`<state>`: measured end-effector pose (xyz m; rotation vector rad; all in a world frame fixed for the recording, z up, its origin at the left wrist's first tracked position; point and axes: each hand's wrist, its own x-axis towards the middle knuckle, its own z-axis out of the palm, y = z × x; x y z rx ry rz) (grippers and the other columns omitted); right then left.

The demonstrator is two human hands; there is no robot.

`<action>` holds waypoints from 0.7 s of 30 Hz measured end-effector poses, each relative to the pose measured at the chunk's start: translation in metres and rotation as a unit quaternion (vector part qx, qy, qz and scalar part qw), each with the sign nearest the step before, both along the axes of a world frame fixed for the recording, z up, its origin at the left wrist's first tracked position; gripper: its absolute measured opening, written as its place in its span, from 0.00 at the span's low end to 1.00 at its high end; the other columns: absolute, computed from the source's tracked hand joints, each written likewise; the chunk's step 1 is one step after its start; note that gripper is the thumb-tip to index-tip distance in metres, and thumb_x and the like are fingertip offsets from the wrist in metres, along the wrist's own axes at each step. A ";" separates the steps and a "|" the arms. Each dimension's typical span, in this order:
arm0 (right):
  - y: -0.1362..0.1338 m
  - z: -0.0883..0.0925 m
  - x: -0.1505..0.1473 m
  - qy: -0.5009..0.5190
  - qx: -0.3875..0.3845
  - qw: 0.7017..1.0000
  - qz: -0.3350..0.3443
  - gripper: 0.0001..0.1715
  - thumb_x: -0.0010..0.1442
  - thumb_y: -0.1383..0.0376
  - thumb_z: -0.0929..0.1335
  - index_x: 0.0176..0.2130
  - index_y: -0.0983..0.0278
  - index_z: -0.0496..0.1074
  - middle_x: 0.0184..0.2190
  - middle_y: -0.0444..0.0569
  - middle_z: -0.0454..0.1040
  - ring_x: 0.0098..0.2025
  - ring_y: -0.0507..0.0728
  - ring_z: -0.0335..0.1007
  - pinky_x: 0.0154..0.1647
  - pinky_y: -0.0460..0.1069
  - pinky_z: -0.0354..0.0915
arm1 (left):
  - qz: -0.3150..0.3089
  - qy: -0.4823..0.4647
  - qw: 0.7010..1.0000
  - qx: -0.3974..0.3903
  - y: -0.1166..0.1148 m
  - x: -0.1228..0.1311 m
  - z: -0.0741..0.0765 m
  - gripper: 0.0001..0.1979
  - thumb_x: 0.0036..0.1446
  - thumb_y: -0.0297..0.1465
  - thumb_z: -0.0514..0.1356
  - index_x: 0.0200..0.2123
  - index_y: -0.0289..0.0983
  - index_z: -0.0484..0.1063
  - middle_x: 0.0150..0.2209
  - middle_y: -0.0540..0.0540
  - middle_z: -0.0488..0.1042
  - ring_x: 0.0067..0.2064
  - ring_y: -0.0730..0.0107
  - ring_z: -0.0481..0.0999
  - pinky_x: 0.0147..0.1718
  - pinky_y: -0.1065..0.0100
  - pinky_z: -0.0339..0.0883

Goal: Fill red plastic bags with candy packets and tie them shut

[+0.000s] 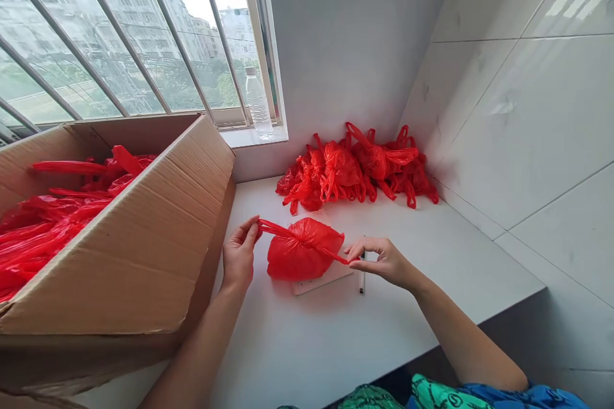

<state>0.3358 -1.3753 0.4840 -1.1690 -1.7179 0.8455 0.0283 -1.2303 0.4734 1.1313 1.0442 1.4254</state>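
Note:
A full red plastic bag (303, 257) rests in the middle of the white table, its top gathered and twisted together. My left hand (240, 249) pinches one of its handles, drawn out to the left. Between the thumb and fingers of my right hand (378, 258), the other handle is stretched to the right. The bag partly covers a pale flat booklet or pad (322, 282) lying beneath it. A pen (361, 282) lies just right of the bag, its upper part behind my right hand. What the bag contains is hidden.
A large open cardboard box (144, 236) filled with red bags (57, 217) stands on the left. Several tied red bags (343, 169) are heaped at the table's (460, 262) back, by the wall. A clear bottle (259, 105) stands on the sill of the barred window.

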 end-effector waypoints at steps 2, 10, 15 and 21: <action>0.001 -0.009 0.013 -0.022 -0.032 0.999 -0.021 0.22 0.63 0.54 0.69 0.54 0.58 0.71 0.53 0.54 0.75 0.55 0.60 0.72 0.55 0.58 0.69 | -0.042 0.052 0.997 -0.023 -0.011 -0.012 -0.007 0.33 0.59 0.45 0.63 0.64 0.43 0.61 0.50 0.42 0.76 0.54 0.62 0.75 0.56 0.57 0.67; 0.058 -0.029 -0.030 -0.309 0.150 0.939 0.006 0.66 0.54 0.47 0.73 0.72 0.64 0.34 0.72 0.63 0.44 0.74 0.65 0.35 0.70 0.66 0.42 | -0.144 0.479 0.845 0.186 -0.040 0.015 0.003 0.26 0.64 0.47 0.54 0.59 0.39 0.67 0.60 0.37 0.66 0.62 0.50 0.63 0.63 0.46 0.55; 0.092 -0.045 -0.060 -0.326 0.140 0.934 0.037 0.67 0.54 0.46 0.73 0.72 0.67 0.34 0.72 0.63 0.44 0.74 0.66 0.35 0.71 0.66 0.41 | -0.132 0.574 0.749 0.302 -0.030 0.044 -0.015 0.26 0.67 0.42 0.52 0.63 0.36 0.61 0.63 0.35 0.63 0.67 0.49 0.58 0.66 0.45 0.49; 0.098 -0.064 -0.057 -0.330 0.072 0.941 0.035 0.64 0.55 0.39 0.69 0.73 0.63 0.37 0.72 0.57 0.44 0.74 0.65 0.35 0.71 0.63 0.41 | -0.130 0.626 0.713 0.286 -0.013 0.038 -0.047 0.28 0.69 0.44 0.47 0.64 0.34 0.60 0.64 0.36 0.64 0.67 0.52 0.60 0.66 0.47 0.52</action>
